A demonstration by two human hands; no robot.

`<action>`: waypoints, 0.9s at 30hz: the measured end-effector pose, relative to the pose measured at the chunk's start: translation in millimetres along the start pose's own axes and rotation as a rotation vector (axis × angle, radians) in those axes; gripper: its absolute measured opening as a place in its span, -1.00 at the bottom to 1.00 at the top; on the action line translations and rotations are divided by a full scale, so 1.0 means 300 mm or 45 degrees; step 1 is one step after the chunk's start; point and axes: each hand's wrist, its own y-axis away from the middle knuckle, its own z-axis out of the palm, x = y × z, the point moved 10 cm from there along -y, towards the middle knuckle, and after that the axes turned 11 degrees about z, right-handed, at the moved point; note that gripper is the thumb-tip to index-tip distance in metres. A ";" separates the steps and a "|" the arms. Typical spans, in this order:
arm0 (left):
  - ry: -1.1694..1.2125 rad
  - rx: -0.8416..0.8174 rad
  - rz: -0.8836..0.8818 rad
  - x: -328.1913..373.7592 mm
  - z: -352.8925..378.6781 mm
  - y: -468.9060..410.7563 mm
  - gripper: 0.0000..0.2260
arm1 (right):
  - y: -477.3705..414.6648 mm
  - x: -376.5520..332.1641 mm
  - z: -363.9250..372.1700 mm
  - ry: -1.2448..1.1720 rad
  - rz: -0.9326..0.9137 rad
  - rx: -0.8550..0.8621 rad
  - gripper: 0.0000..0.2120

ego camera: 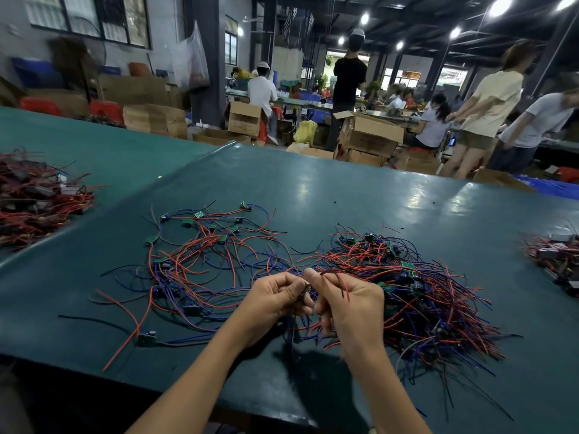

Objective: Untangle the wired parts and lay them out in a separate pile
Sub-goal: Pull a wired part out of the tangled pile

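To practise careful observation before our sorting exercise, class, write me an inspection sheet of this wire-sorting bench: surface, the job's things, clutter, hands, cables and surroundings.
Surface: dark green table cover, glossy.
Job's things: dense tangled pile on the right; looser spread-out pile on the left.
Clutter: far-left heap and far-right heap of other wired parts.
Hands: left hand and right hand both pinch held wires between the piles.
Cables: nothing seen beyond the parts' own wires.
Surroundings: cardboard boxes, people at benches behind.

Left hand [275, 300] and right hand [354, 305] around wires [344, 284]
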 end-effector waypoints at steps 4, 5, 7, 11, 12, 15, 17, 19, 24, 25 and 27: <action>0.008 0.033 -0.006 -0.009 -0.008 -0.006 -0.77 | 0.005 -0.071 -0.023 -0.007 -0.014 -0.003 -0.66; 0.012 0.030 -0.005 -0.009 -0.006 -0.008 -0.77 | 0.006 -0.089 -0.023 0.005 -0.018 -0.018 -0.70; 0.018 0.025 -0.003 -0.008 -0.005 -0.007 -0.76 | 0.010 -0.105 -0.018 0.012 0.005 -0.060 -0.74; 0.006 0.033 -0.009 -0.009 -0.013 -0.003 -0.76 | 0.026 -0.099 -0.002 -0.119 0.106 -0.162 -0.76; 0.001 0.040 -0.010 -0.009 -0.015 -0.005 -0.77 | 0.032 -0.102 0.000 -0.155 0.109 -0.187 -0.77; 0.002 0.046 -0.017 -0.013 -0.016 -0.005 -0.80 | 0.048 -0.111 0.009 -0.196 0.103 -0.224 -0.77; 0.004 0.041 -0.020 -0.013 -0.014 -0.001 -0.81 | 0.045 -0.099 0.006 -0.273 0.148 -0.214 -0.74; -0.003 0.033 -0.024 -0.010 -0.010 0.003 -0.76 | 0.030 -0.092 -0.003 -0.355 0.195 -0.204 -0.70; -0.020 -0.007 -0.037 -0.005 0.006 0.006 -0.80 | -0.053 -0.128 -0.004 -0.285 0.261 -0.187 -0.71; -0.015 -0.011 -0.040 -0.002 0.009 0.007 -0.80 | -0.081 -0.129 -0.012 -0.309 0.306 -0.160 -0.72; -0.002 -0.019 -0.042 0.006 0.012 0.011 -0.80 | -0.142 -0.136 -0.029 -0.333 0.354 -0.096 -0.76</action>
